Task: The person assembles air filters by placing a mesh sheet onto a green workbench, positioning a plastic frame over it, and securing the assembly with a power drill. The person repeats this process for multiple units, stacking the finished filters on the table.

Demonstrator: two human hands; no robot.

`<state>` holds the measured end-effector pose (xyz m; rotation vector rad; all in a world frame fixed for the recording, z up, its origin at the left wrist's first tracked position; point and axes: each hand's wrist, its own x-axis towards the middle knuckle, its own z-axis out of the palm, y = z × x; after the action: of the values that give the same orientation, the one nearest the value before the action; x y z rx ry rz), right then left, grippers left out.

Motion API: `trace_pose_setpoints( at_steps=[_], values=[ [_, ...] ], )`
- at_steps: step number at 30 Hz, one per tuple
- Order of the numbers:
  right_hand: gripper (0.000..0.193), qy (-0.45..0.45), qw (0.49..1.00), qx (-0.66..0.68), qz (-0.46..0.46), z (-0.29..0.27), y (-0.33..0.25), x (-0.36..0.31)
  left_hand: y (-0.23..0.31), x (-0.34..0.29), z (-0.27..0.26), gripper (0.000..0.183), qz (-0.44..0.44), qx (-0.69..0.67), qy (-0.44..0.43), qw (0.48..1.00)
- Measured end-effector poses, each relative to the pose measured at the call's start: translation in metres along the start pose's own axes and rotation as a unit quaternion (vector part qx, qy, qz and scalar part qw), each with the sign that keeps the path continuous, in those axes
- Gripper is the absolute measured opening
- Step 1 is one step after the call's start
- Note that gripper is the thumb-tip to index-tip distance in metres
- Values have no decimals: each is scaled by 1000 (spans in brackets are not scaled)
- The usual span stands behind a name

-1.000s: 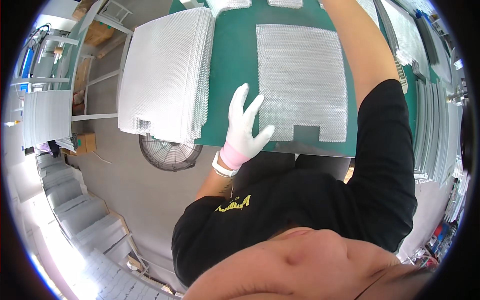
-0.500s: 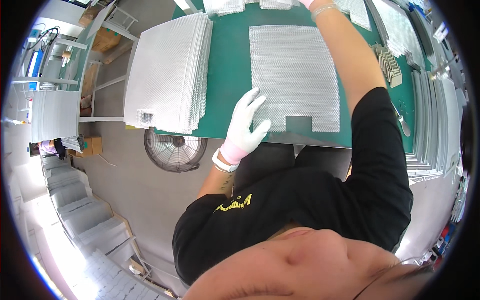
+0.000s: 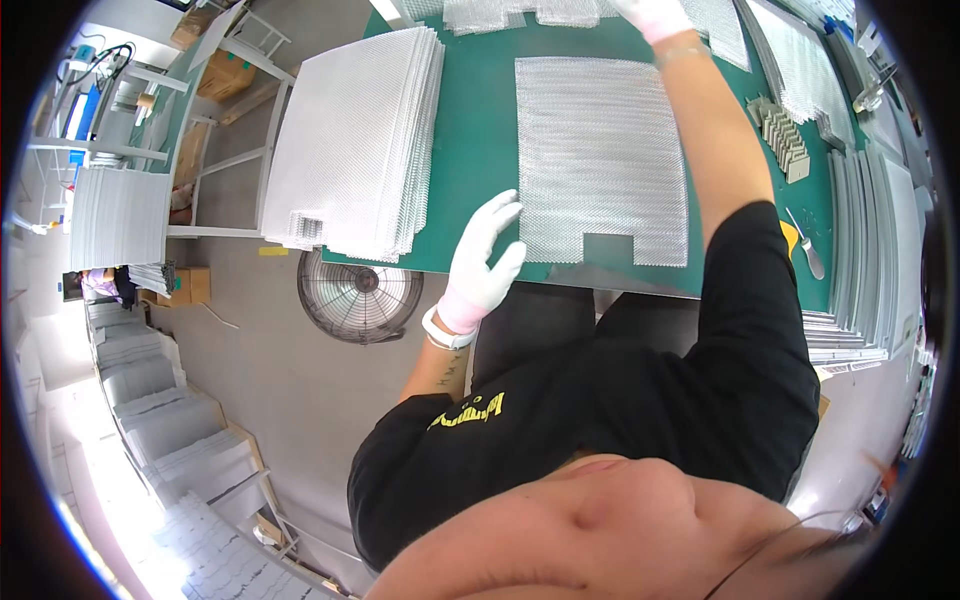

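Observation:
A silvery mesh sheet (image 3: 603,150) with a square notch in its near edge lies flat on the green table (image 3: 478,130). My left hand (image 3: 478,262), in a white glove, is beside the sheet's near left corner. Its fingers are stretched and the thumb stands apart, with nothing in them; whether the fingertips touch the sheet's edge I cannot tell. My right hand (image 3: 655,18), also gloved, reaches to the far side of the table by some smaller mesh pieces (image 3: 570,12). The picture's top edge cuts its fingers off, so its grip is hidden.
A tall stack of mesh sheets (image 3: 345,140) stands on the table's left. To the right lie a row of beige clips (image 3: 784,145), a small tool (image 3: 812,258) and stacked grey panels (image 3: 872,240). A floor fan (image 3: 360,290) stands below the table's near left edge.
My left hand has drawn back from over the mesh sheet's corner to beside its left edge. More of my right hand shows at the far side. The whole view has shifted slightly.

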<state>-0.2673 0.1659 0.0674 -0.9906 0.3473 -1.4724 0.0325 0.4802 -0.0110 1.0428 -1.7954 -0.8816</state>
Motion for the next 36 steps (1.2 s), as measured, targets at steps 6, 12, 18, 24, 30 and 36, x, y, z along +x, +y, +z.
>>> trace_pose_setpoints(
  at_steps=[6, 12, 18, 24, 30, 36],
  values=[
    [48, 60, 967, -244, -46, -7, -53, -151, -10, 29, 2, 79, -24, -372, 90, 924],
    [41, 193, 906, -373, 56, 25, -45, -335, 27, 44, 6, 80, -153, -333, 54, 929],
    [38, 234, 801, -544, 90, 67, -48, -362, 39, 46, 36, 84, -48, 208, 97, 972],
    [42, 217, 725, -643, 120, 70, -46, -351, 25, 43, 45, 84, -79, 269, 61, 958],
    [42, 199, 729, -644, 119, 52, -37, -351, 16, 44, 52, 84, -88, 295, 39, 951],
    [41, 176, 684, -698, 117, 49, -31, -349, -3, 42, 55, 84, -64, 326, 33, 943]
  ],
)
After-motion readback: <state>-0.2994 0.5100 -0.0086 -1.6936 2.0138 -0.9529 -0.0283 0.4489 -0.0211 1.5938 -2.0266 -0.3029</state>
